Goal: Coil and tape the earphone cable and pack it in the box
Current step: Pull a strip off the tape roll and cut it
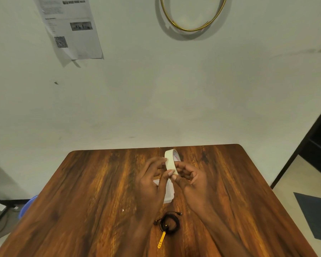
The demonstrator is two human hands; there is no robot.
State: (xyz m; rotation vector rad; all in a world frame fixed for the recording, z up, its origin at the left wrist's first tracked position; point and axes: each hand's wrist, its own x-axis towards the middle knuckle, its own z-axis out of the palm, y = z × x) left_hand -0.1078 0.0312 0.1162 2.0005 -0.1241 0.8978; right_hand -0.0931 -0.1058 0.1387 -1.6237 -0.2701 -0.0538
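Here both hands, left hand [152, 180] and right hand [191, 179], pinch the cream masking-tape roll [171, 160] above the clear plastic box [169, 191], so peel a short strip steadily for the coiled black earphone cable [170, 224] lying nearer on the wooden table [93, 191].

Clear box [170, 193] mostly hidden behind left hand [150, 184]; contents unreadable. Tape roll [171, 160] lower half covered by both grips, core print too blurred. Sheet [70, 28] at 11 o'clock: text illegible. Gold hoop [191, 27] at 12 cut by top edge. Worktop [82, 201] cropped at bottom.
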